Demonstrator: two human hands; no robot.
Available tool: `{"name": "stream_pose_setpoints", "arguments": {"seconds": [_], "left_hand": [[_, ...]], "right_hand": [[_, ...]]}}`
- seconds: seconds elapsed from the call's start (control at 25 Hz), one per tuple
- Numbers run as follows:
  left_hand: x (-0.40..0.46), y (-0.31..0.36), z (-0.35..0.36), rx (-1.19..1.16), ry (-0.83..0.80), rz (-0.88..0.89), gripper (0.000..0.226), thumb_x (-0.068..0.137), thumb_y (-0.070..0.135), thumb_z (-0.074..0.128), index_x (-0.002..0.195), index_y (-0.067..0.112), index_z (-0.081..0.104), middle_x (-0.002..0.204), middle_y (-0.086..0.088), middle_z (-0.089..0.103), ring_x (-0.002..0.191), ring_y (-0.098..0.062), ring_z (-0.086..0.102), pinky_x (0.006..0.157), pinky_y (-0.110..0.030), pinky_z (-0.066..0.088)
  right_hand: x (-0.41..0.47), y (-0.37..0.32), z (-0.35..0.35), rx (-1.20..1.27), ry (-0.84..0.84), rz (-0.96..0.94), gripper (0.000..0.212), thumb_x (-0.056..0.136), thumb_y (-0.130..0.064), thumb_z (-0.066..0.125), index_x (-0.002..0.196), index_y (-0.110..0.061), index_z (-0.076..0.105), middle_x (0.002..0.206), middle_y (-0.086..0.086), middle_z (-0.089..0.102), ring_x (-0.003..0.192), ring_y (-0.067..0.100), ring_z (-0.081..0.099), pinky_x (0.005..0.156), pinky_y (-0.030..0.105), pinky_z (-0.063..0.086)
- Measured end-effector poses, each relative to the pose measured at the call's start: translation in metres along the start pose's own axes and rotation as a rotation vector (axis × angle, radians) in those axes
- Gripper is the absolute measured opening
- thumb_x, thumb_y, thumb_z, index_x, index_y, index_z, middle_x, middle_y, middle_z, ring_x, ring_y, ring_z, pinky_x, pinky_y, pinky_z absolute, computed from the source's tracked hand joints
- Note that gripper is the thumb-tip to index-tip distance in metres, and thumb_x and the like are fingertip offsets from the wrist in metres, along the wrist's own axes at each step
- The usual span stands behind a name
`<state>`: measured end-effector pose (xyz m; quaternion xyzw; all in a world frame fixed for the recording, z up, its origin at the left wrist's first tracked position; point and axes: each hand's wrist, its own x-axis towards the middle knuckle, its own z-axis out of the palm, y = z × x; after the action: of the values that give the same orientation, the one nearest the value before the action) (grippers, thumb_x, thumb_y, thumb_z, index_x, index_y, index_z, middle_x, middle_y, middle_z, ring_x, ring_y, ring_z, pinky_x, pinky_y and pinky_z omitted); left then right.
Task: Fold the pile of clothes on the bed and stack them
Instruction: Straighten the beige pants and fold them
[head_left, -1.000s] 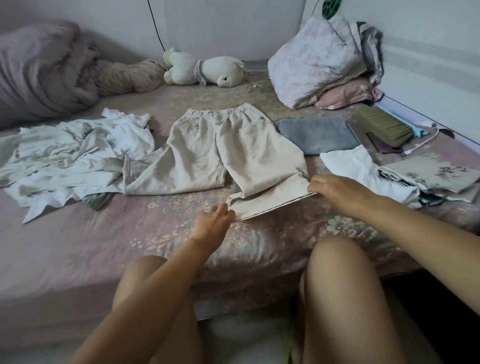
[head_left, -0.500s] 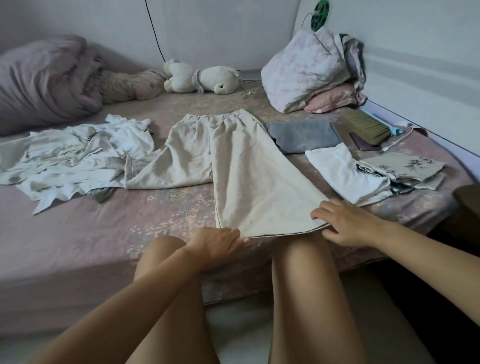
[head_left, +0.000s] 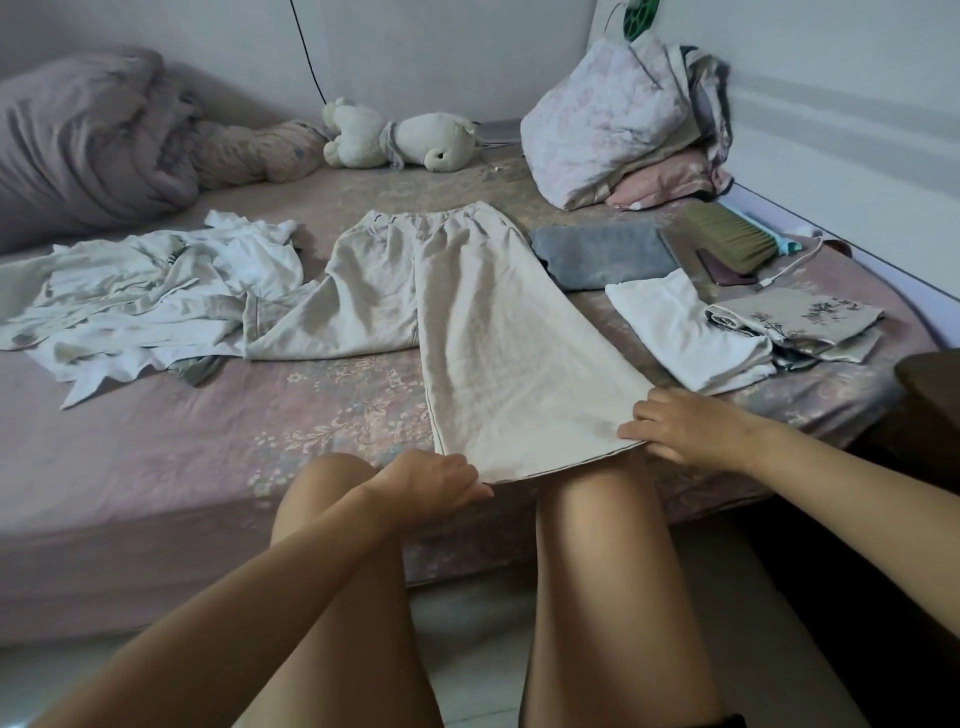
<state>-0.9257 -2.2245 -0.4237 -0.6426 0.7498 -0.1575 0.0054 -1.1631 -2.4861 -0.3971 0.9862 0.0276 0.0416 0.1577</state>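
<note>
The beige wide-leg trousers (head_left: 467, 332) lie flat at the centre of the bed (head_left: 156, 467), waistband toward twelve o'clock and one leg drawn out toward six, its hem hanging just over the mattress edge above the person's knees. The left hand (head_left: 431, 480) pinches the hem's seven-o'clock corner between thumb and fingers; the right hand (head_left: 680, 426) holds the four-o'clock corner, fingers curled over the cloth. The other leg sits bunched at nine o'clock, touching the unfolded pile of white clothes (head_left: 150, 296). The likely trouble: pulling further toward six could drag the waistband askew and slide the whole garment off the edge, and the crumpled leg may snag the pile when brought across. At three o'clock the folded white garment (head_left: 680, 332) and patterned folded cloth (head_left: 795, 317) lie close enough for a careless sweep to disturb them.
</note>
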Motion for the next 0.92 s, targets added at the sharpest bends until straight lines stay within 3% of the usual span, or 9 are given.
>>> {"name": "stream_pose_setpoints", "arguments": {"seconds": [0.08, 0.2, 0.36, 0.48, 0.56, 0.64, 0.76, 0.84, 0.92], "left_hand": [[-0.005, -0.005, 0.009, -0.087, -0.003, -0.001, 0.046, 0.099, 0.037, 0.032, 0.073, 0.017, 0.064, 0.053, 0.005, 0.051, 0.034, -0.016, 0.049, 0.028, -0.020, 0.031], [0.000, -0.014, 0.002, -0.267, -0.109, 0.046, 0.033, 0.081, 0.037, 0.041, 0.076, 0.014, 0.065, 0.065, 0.002, 0.057, 0.048, -0.017, 0.057, 0.039, -0.019, 0.038], [0.038, -0.067, -0.008, -0.659, 0.028, -0.274, 0.045, 0.072, 0.045, 0.046, 0.070, 0.003, 0.064, 0.070, -0.008, 0.061, 0.062, -0.015, 0.055, 0.059, -0.025, 0.044], [0.073, -0.124, -0.002, -1.022, 0.114, -0.641, 0.022, 0.082, 0.027, 0.067, 0.078, 0.006, 0.068, 0.072, -0.011, 0.064, 0.066, -0.009, 0.054, 0.063, -0.023, 0.049], [0.099, -0.159, 0.013, -1.201, 0.151, -0.870, 0.015, 0.088, 0.011, 0.064, 0.074, 0.009, 0.062, 0.070, -0.009, 0.057, 0.067, -0.015, 0.055, 0.057, -0.025, 0.052], [0.119, -0.187, 0.036, -1.240, 0.216, -1.065, 0.031, 0.090, 0.009, 0.062, 0.063, 0.009, 0.048, 0.063, -0.006, 0.044, 0.059, -0.018, 0.049, 0.049, -0.026, 0.052], [0.149, -0.223, 0.082, -1.044, 0.251, -1.294, 0.038, 0.095, 0.021, 0.056, 0.062, 0.011, 0.040, 0.058, -0.001, 0.040, 0.060, -0.021, 0.044, 0.052, -0.032, 0.043], [0.166, -0.241, 0.105, -0.879, 0.319, -1.379, 0.029, 0.099, 0.022, 0.046, 0.074, 0.008, 0.047, 0.064, 0.001, 0.045, 0.070, -0.023, 0.044, 0.057, -0.029, 0.026], [0.181, -0.257, 0.118, -0.766, 0.368, -1.400, 0.022, 0.100, 0.019, 0.037, 0.085, 0.006, 0.048, 0.075, -0.004, 0.052, 0.074, -0.024, 0.045, 0.063, -0.029, 0.026]], "right_hand": [[0.003, 0.003, -0.003, 0.071, -0.093, 0.024, 0.047, 0.053, -0.002, 0.082, 0.095, -0.019, 0.069, 0.075, -0.002, 0.062, 0.067, 0.021, 0.061, 0.055, 0.028, 0.051], [0.009, 0.023, -0.015, 0.367, -0.231, 0.335, 0.044, 0.076, 0.005, 0.057, 0.112, -0.020, 0.065, 0.107, -0.001, 0.065, 0.101, 0.016, 0.062, 0.079, 0.024, 0.044], [0.047, 0.073, -0.038, 0.718, -0.044, 0.625, 0.026, 0.077, 0.007, 0.061, 0.088, -0.014, 0.073, 0.090, 0.001, 0.071, 0.075, -0.016, 0.057, 0.066, 0.003, 0.039], [0.099, 0.117, -0.029, 0.854, 0.078, 0.728, 0.015, 0.078, 0.003, 0.068, 0.083, -0.011, 0.070, 0.089, 0.008, 0.070, 0.081, 0.008, 0.061, 0.066, 0.008, 0.040], [0.140, 0.146, -0.007, 0.885, 0.140, 0.791, 0.017, 0.075, 0.000, 0.074, 0.089, -0.009, 0.069, 0.096, 0.011, 0.069, 0.088, 0.018, 0.060, 0.068, 0.015, 0.040], [0.177, 0.162, 0.018, 0.839, 0.155, 0.882, 0.027, 0.074, -0.002, 0.077, 0.098, -0.005, 0.067, 0.098, 0.011, 0.066, 0.085, 0.018, 0.055, 0.067, 0.021, 0.038], [0.235, 0.184, 0.065, 0.781, 0.188, 1.008, 0.040, 0.077, -0.008, 0.076, 0.113, -0.001, 0.062, 0.109, 0.015, 0.057, 0.096, 0.026, 0.053, 0.075, 0.022, 0.034], [0.268, 0.193, 0.092, 0.752, 0.235, 1.091, 0.018, 0.079, -0.014, 0.075, 0.089, -0.003, 0.063, 0.105, 0.020, 0.052, 0.101, 0.031, 0.052, 0.073, 0.022, 0.030], [0.297, 0.203, 0.113, 0.697, 0.284, 1.120, 0.022, 0.085, -0.016, 0.068, 0.072, -0.005, 0.056, 0.098, 0.020, 0.050, 0.098, 0.035, 0.053, 0.070, 0.027, 0.029]]}}
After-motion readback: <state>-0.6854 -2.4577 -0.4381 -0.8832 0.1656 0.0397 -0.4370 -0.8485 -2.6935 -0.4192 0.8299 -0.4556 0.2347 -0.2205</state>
